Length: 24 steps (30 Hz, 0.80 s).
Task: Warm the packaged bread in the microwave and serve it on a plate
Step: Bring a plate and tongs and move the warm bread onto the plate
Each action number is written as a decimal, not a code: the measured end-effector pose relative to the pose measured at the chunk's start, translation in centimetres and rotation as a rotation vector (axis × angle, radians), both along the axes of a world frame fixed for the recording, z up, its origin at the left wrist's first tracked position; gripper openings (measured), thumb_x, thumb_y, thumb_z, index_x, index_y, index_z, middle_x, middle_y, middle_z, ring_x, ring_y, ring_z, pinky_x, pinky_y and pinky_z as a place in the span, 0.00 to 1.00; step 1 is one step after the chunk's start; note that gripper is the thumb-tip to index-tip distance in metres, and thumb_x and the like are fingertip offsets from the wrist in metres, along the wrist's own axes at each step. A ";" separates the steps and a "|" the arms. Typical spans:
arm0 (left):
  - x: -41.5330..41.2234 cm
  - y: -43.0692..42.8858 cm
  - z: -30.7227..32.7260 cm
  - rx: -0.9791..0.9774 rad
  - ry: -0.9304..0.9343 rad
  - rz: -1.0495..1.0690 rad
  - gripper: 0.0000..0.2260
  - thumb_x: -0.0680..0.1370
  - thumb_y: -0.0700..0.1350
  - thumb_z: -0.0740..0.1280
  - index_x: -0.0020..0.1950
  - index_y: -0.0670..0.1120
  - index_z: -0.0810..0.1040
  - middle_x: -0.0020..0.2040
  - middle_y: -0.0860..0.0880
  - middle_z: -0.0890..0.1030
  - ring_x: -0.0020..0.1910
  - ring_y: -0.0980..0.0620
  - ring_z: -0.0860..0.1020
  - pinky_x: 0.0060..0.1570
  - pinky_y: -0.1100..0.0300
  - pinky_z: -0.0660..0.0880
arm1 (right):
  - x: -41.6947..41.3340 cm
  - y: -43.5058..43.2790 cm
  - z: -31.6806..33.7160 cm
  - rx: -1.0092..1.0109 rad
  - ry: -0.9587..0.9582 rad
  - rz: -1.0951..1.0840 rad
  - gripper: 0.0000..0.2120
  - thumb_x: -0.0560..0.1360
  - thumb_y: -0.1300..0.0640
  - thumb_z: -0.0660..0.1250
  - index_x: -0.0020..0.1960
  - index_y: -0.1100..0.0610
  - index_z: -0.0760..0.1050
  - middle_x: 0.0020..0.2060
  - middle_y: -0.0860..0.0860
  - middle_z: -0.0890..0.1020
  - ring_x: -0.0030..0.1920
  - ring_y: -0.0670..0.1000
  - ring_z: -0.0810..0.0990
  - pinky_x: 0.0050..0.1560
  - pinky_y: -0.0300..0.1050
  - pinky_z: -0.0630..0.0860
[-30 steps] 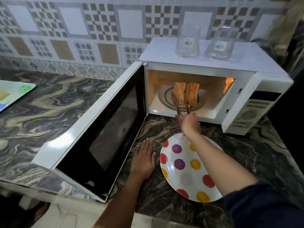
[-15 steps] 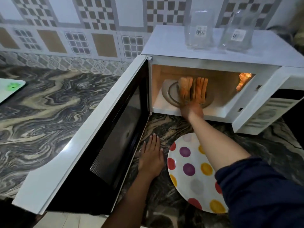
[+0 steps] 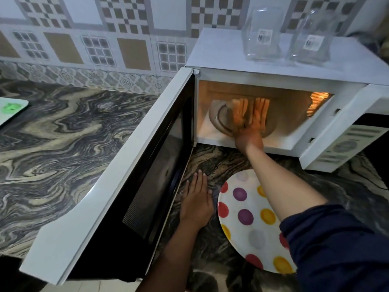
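White barcode stickers [image 3: 265, 35] on two clear containers [image 3: 252, 26] atop the microwave [image 3: 273, 74] are too blurred to read. Inside the lit cavity the bread [image 3: 240, 111] stands in upright slices on the turntable [image 3: 216, 115], met by the right hand [image 3: 248, 137] (glare hides whether its fingers grip). The left hand [image 3: 196, 200] lies flat, fingers straight, on the counter [image 3: 63, 133] between the open door [image 3: 117, 175] and the spotted plate [image 3: 239, 243].
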<state>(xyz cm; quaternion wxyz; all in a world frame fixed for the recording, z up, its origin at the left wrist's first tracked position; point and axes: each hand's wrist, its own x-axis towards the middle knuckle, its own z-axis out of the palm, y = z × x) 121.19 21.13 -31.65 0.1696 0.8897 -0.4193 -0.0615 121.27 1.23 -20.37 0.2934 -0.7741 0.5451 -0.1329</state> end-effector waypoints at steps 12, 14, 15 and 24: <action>-0.2 0.1 0.4 0.034 0.011 -0.019 0.24 0.82 0.49 0.46 0.77 0.43 0.47 0.78 0.47 0.47 0.77 0.53 0.45 0.74 0.57 0.39 | -10.8 6.5 0.7 -0.067 0.051 -0.012 0.20 0.77 0.46 0.62 0.60 0.59 0.67 0.57 0.59 0.77 0.56 0.62 0.77 0.45 0.49 0.70; -0.3 0.3 0.3 0.050 0.013 -0.048 0.24 0.82 0.49 0.44 0.77 0.42 0.47 0.78 0.46 0.47 0.77 0.52 0.45 0.74 0.58 0.39 | -13.7 7.7 0.1 -0.075 0.032 -0.034 0.19 0.76 0.45 0.62 0.56 0.59 0.66 0.55 0.59 0.78 0.53 0.62 0.78 0.42 0.49 0.71; -0.3 0.3 0.2 0.052 0.015 -0.057 0.26 0.81 0.50 0.42 0.77 0.41 0.47 0.78 0.46 0.48 0.77 0.52 0.46 0.74 0.58 0.40 | -15.0 8.3 -0.2 -0.083 0.030 -0.049 0.19 0.76 0.44 0.62 0.56 0.59 0.66 0.54 0.58 0.78 0.52 0.61 0.78 0.40 0.48 0.70; -1.6 1.0 0.2 0.055 -0.037 -0.061 0.24 0.82 0.47 0.47 0.76 0.39 0.48 0.78 0.43 0.51 0.77 0.48 0.49 0.75 0.55 0.43 | -24.8 11.7 -4.0 -0.092 0.157 -0.208 0.23 0.76 0.44 0.62 0.63 0.60 0.65 0.56 0.59 0.78 0.54 0.61 0.78 0.41 0.48 0.70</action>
